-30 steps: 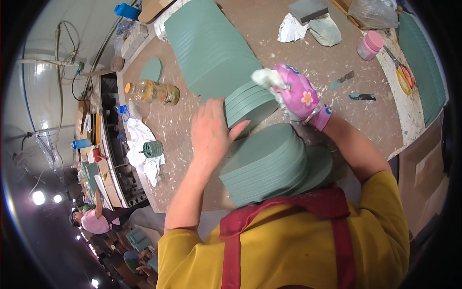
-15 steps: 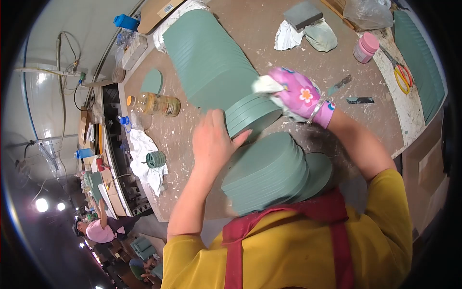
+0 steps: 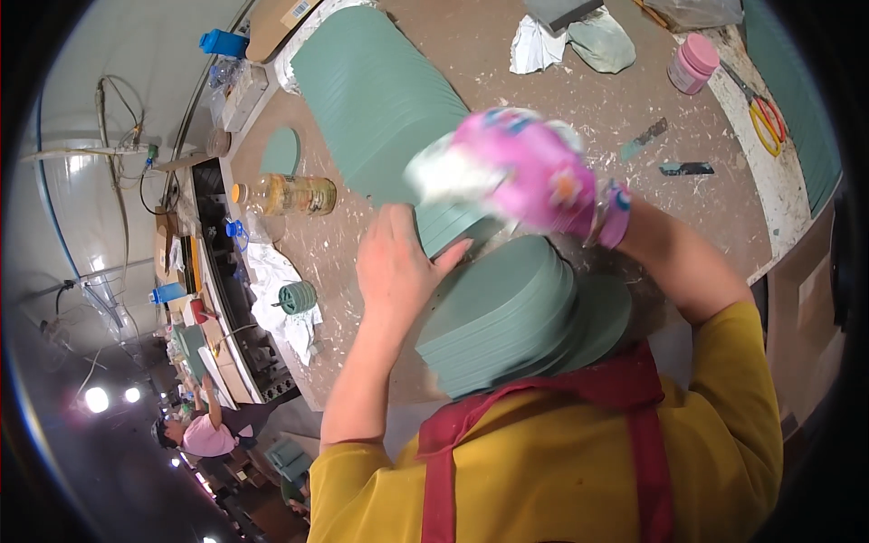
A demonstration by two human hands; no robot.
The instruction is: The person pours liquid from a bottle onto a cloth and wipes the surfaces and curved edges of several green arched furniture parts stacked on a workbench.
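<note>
My bare left hand grips the left end of a few overlapping green flat pieces, its fingers along their edge and its thumb apart on the near side. Over these pieces my right hand, in a pink flowered glove and smeared by motion, holds a bunched white cloth. The cloth hides part of them. Beyond lies a long fanned row of rounded green pieces. A second stack of the same green pieces sits close to my body, between my forearms.
A bottle with an orange cap and a small green-coated container on a white rag stand at left. Toward the right are a pink jar, scissors and a dark blade. Another person works far left.
My gloved right hand has swept left with the white cloth across the green pieces. My left hand keeps its place on their edge. The whole view has shifted slightly.
</note>
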